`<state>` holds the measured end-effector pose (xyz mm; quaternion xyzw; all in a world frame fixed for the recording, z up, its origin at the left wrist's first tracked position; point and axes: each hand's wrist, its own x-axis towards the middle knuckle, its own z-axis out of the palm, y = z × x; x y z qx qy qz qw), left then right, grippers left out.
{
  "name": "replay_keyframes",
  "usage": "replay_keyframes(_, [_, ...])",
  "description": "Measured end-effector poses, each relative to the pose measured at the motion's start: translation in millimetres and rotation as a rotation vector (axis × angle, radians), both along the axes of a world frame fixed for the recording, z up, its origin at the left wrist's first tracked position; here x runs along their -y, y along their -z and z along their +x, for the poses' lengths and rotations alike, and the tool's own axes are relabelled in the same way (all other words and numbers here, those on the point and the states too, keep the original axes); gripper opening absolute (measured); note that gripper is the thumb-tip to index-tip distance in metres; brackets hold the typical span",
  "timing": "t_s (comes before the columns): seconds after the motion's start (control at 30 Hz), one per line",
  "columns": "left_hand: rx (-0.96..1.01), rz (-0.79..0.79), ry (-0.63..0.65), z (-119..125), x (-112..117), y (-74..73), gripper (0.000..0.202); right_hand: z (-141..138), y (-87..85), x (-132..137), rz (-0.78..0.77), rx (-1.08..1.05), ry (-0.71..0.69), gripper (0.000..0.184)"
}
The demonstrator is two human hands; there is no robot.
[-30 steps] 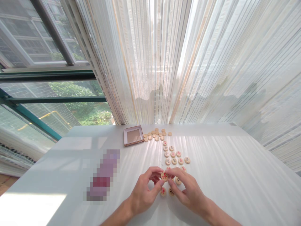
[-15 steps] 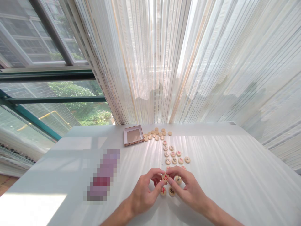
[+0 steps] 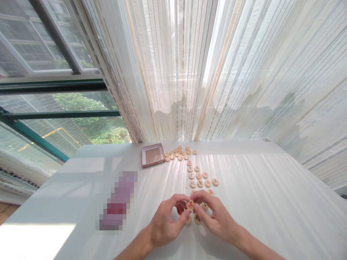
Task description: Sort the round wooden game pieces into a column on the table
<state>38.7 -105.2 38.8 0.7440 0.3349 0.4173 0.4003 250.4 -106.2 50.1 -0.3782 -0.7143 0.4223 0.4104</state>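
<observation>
Between the fingertips of my left hand (image 3: 166, 218) and my right hand (image 3: 214, 213) is a round Chinese chess piece (image 3: 190, 205) with a red character facing me. Both hands pinch it, one from each side, above the table. Beneath and around them lie other pieces: a black-marked piece (image 3: 198, 218) by my right thumb, a red-marked piece (image 3: 188, 219) partly covered by my left thumb, and another black-marked piece (image 3: 204, 206) half hidden by my right hand. Just beyond my right fingers sits a red-marked piece (image 3: 210, 192).
Past my hands, rows of face-up pieces (image 3: 200, 183) run away from me. Several blank-side-up pieces (image 3: 180, 152) cluster beside an open shallow box (image 3: 152, 155) at the white table's (image 3: 257, 202) far edge. A pixelated purple item (image 3: 119, 202) lies left. A curtain (image 3: 184, 72) hangs behind.
The view has shifted slightly. Both hands keep hold of the chess piece, which has turned a little between the fingertips.
</observation>
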Motion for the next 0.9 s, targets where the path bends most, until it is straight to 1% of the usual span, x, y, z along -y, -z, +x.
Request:
replay_keyframes(0.13, [-0.010, 0.048, 0.010, -1, 1, 2.1, 0.031, 0, 1.2, 1, -0.013, -0.004, -0.024, 0.012])
replay_keyframes(0.23, [-0.016, 0.077, 0.018, -2, 1, 3.6, 0.034, 0, 4.1, 0, -0.003, 0.007, -0.015, 0.010])
replay_keyframes(0.4, [-0.071, 0.132, 0.027, -2, 1, 5.0, 0.036, -1, 8.1, -3, -0.021, 0.019, 0.021, 0.015])
replay_keyframes(0.6, [-0.153, 0.230, 0.030, -2, 2, 5.8, 0.036, -1, 12.0, -2, -0.037, 0.022, 0.056, 0.025])
replay_keyframes(0.77, [-0.195, 0.255, 0.019, -3, 1, 6.8, 0.033, -1, 13.5, 0, -0.065, 0.067, 0.075, 0.027])
replay_keyframes(0.9, [-0.192, 0.254, 0.014, -3, 0, 7.9, 0.034, -1, 11.8, 1, -0.043, 0.082, 0.069, 0.027])
